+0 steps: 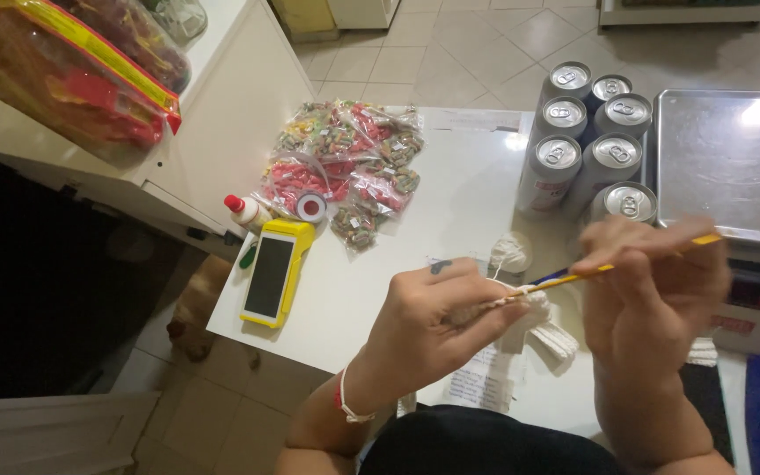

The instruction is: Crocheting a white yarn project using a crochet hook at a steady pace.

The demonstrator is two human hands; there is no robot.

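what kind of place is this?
Likely a small shop counter: a steel weighing scale, bagged candies, a cluster of drink cans and a yellow handheld payment terminal sit on the white table.

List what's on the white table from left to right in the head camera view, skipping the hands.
Yellow card reader → roll of tape → bags of candy → ball of white yarn → drink cans → metal scale tray.

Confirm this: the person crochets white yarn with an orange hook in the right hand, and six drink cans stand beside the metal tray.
One detail is off. The head view shows seven drink cans beside the metal tray, not six. The rest holds: the right hand holds the orange hook and works the white yarn.
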